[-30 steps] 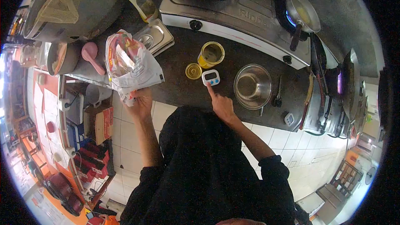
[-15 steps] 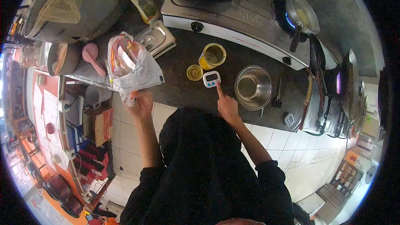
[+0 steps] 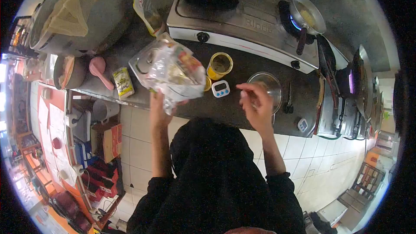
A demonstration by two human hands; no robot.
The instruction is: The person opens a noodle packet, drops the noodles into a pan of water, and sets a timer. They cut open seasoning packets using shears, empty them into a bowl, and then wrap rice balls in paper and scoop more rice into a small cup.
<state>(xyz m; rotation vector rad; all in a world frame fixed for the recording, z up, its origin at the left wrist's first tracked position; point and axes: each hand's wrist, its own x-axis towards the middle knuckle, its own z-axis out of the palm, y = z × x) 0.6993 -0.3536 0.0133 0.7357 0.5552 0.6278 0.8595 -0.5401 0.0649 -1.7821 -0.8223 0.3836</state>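
My left hand (image 3: 159, 106) grips the gathered lower end of a crinkled plastic bag (image 3: 180, 76), white and clear with red and yellow print. The bag covers part of a steel lid or tray (image 3: 141, 63) and most of a gold tin lid (image 3: 208, 84). My right hand (image 3: 258, 104) is raised over a steel bowl (image 3: 277, 87), index finger stretched out and nothing in it. Left of that hand lies a white kitchen timer (image 3: 220, 89) with blue buttons. A yellow tin (image 3: 221, 64), its top open, stands behind the timer.
A gas stove (image 3: 255, 26) runs along the back, with a small frying pan (image 3: 310, 15) over a lit blue flame. Dark scissors (image 3: 289, 100) and a second timer (image 3: 302, 124) lie at right. At left are a pink ladle (image 3: 100, 71), yellow packet (image 3: 123, 82) and large pot (image 3: 108, 21).
My left hand has carried the bag rightward, uncovering the yellow packet. My right hand has lifted off the timer and moved right, over the bowl.
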